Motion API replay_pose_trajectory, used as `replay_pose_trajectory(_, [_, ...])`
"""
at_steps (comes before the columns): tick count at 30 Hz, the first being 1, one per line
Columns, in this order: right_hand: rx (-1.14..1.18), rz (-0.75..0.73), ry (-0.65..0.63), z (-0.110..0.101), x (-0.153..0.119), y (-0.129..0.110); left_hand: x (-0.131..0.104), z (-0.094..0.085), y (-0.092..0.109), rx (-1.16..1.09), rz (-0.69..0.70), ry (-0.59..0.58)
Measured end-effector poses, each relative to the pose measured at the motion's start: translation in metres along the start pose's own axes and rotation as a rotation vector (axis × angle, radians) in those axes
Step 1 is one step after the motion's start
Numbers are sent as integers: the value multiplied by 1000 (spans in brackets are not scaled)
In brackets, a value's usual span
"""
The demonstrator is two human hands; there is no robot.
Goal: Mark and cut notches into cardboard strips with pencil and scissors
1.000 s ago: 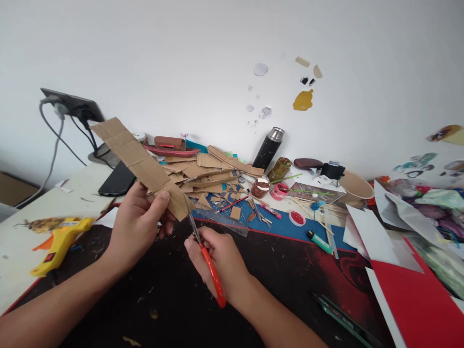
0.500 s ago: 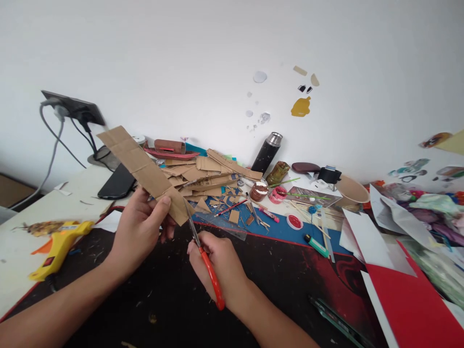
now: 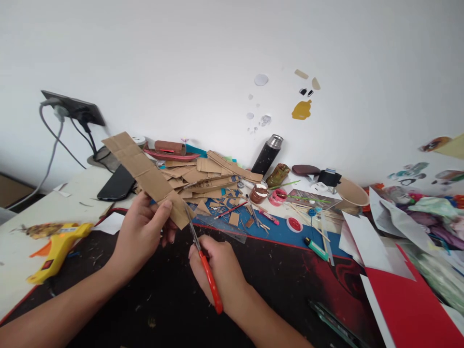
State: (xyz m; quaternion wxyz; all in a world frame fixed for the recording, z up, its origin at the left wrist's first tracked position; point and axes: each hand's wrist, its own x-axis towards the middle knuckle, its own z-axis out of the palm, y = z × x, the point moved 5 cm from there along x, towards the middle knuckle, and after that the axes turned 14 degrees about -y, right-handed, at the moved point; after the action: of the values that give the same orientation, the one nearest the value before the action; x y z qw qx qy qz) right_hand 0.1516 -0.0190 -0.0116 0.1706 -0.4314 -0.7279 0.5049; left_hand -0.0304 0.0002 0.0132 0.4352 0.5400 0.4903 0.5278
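Note:
My left hand (image 3: 147, 227) pinches a long brown strip of cardboard (image 3: 145, 169) between thumb and fingers, near its lower end. The strip slants up to the left and has creases across it. In my right hand (image 3: 217, 266) is a pair of scissors (image 3: 210, 282) with red handles. Their metal blades point up and left and lie at the lower right corner of the cardboard. Part of the handles is hidden inside my right hand. Both hands are above the dark mat (image 3: 174, 309).
Cardboard scraps (image 3: 210, 179) are heaped behind my hands, beside a small model boat (image 3: 170, 153). A yellow glue gun (image 3: 60, 251) lies left, near a black phone (image 3: 116, 183). A black flask (image 3: 268, 154), paint pots (image 3: 278, 196), a green cutter (image 3: 316, 248) and red card (image 3: 416, 304) lie right.
The cardboard strip has shifted slightly down and right in the view, its top end most. Both hands keep their grips, and the scissors stay at the same corner.

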Motion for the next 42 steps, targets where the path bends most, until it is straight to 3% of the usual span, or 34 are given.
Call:
replay_pose_trajectory(11, [46,18,-24,5,1,5,-1,0,-2,-26,-31,-12])
replay_pose_trajectory(27, [260,-87,-223,5,-2,10,-4,-7,6,-19,-45,12])
replay_pose_trajectory(32, [346,-54,-297,5,-6,6,-4,-9,11,-4,-15,16])
replay_pose_trajectory(42, [225,-71,-198,6,-9,6,-6,-8,17,42,-12,-20])
